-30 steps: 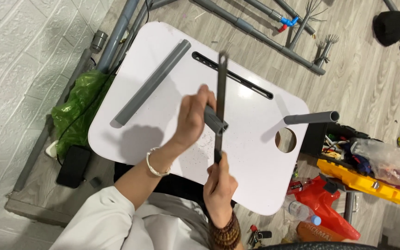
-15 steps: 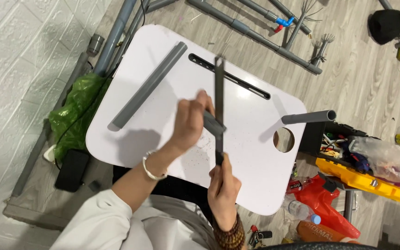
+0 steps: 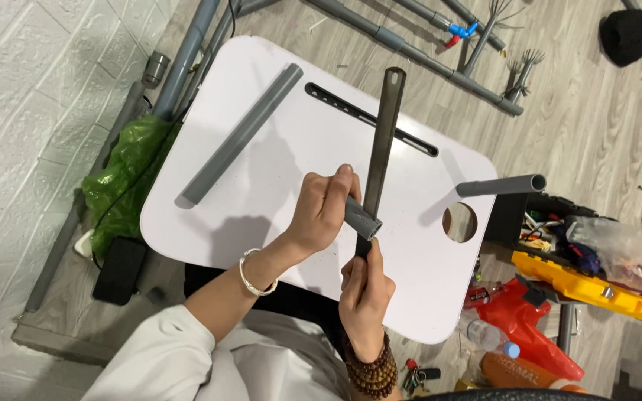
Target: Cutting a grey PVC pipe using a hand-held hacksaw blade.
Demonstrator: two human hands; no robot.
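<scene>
The left hand [image 3: 325,212] was closed around a short grey pipe piece [image 3: 362,217] at table centre, steadying it. The right hand [image 3: 365,286], at six o'clock, gripped a flat metal file [image 3: 380,152] laid across the pipe's end, pointing to twelve o'clock over the white table [image 3: 261,208].

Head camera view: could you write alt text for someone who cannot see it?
Over a white lap table, the left hand holds a short grey pipe piece against a long dark metal strip gripped by the right hand. A longer grey pipe lies nearby.
</scene>
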